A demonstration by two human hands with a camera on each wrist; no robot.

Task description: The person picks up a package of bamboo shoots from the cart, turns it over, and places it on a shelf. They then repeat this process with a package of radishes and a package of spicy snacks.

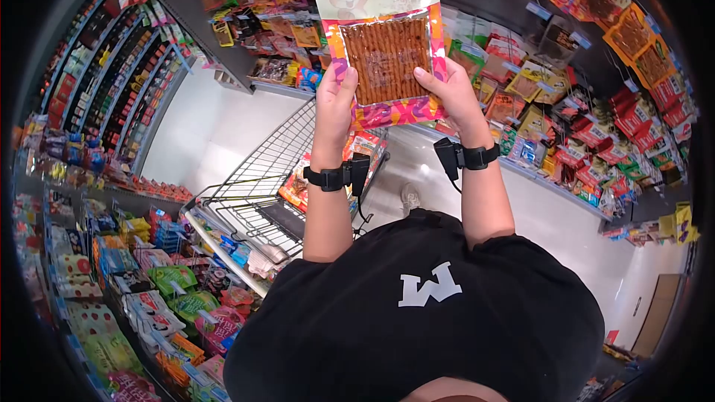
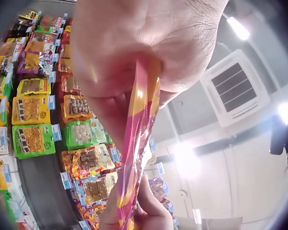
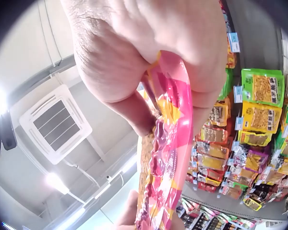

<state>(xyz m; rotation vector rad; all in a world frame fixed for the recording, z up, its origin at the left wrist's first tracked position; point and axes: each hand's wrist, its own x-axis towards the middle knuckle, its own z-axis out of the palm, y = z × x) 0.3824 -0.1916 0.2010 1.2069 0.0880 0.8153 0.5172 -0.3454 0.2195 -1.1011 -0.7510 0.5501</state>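
Observation:
A flat snack packet [image 1: 387, 52] with brown sticks behind a clear window is held upright in front of the chest in the head view. My left hand [image 1: 337, 97] grips its left side, thumb on the front. On the opposite edge my right hand [image 1: 452, 93] pinches it, thumb pressed onto the window. The left wrist view shows the packet [image 2: 141, 124] edge-on between thumb and fingers of the left hand [image 2: 144, 43]. In the right wrist view its pink and yellow edge [image 3: 175, 120] runs down from the right hand [image 3: 149, 43].
A wire shopping cart [image 1: 253, 171] stands at the left with a red packet [image 1: 296, 187] in it. Hanging snack packets fill shelves [image 1: 551, 104] at the right and ahead, and more bags [image 1: 179, 283] hang at lower left. Pale floor [image 1: 223, 119] runs between.

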